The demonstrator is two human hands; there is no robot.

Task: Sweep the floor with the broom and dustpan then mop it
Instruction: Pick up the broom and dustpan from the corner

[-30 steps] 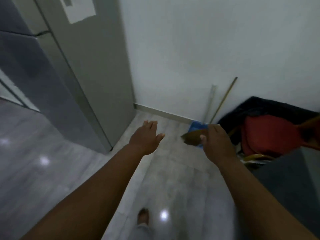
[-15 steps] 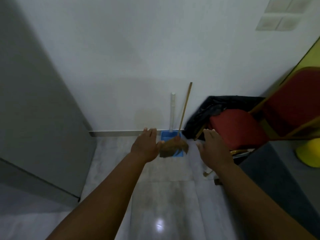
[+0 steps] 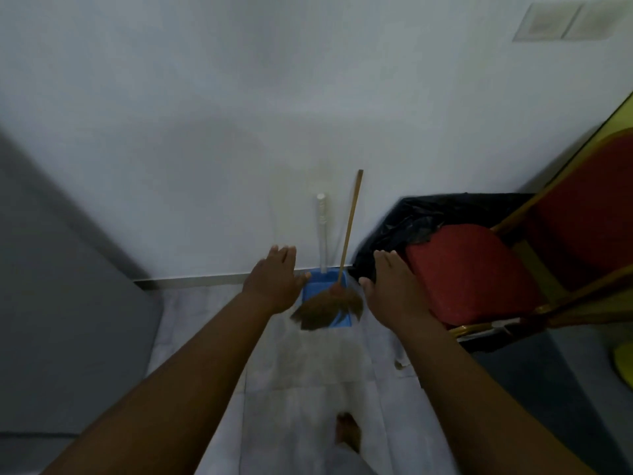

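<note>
Broom [image 3: 346,248] leans on wall, bristles in blue dustpan [image 3: 318,289] on floor. Left hand [image 3: 274,281] and right hand [image 3: 390,289] both empty, fingers straight, either side of it. Step looks like fetching tools; next needs gripping both handles.

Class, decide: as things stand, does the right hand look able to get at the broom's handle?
Probably yes: the right hand is open, and nothing shows between it and the broom handle at the wall.
</note>
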